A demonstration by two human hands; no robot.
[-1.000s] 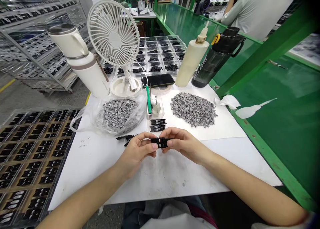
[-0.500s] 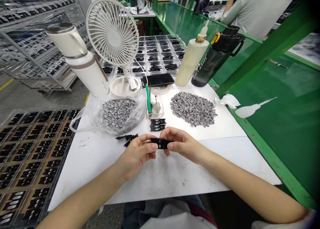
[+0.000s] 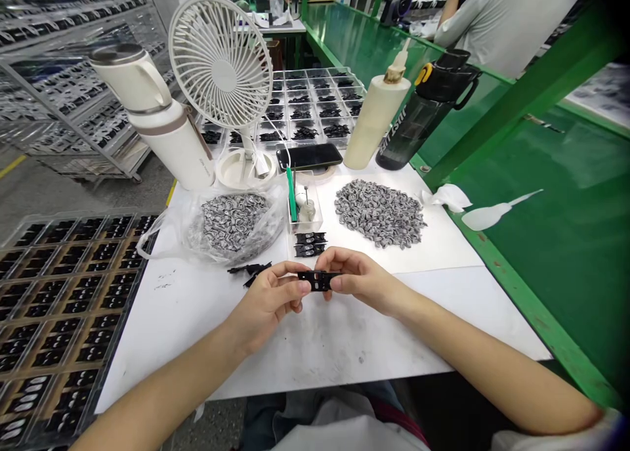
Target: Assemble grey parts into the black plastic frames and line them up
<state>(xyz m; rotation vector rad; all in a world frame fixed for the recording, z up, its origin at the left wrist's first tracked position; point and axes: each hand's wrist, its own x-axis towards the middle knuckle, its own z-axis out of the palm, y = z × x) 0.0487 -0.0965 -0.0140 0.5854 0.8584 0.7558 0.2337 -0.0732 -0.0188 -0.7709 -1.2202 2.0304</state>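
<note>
A small flat black plastic part is pinched between both my hands just above the white table. My left hand grips its left end, fingers curled. My right hand holds the right end with thumb and fingers closed on it. Two more black parts are stacked just beyond my hands. A few loose black parts lie left of them. A heap of small grey pieces sits to the right, and a clear bag of the same grey pieces to the left.
A small clear box with a green tool, a phone, a white fan, a white jug, a cream squeeze bottle and a dark bottle stand behind. Trays of black parts lie left. Another person sits far right.
My hands have kept their hold on the black part and barely shifted; the view has tilted slightly.
</note>
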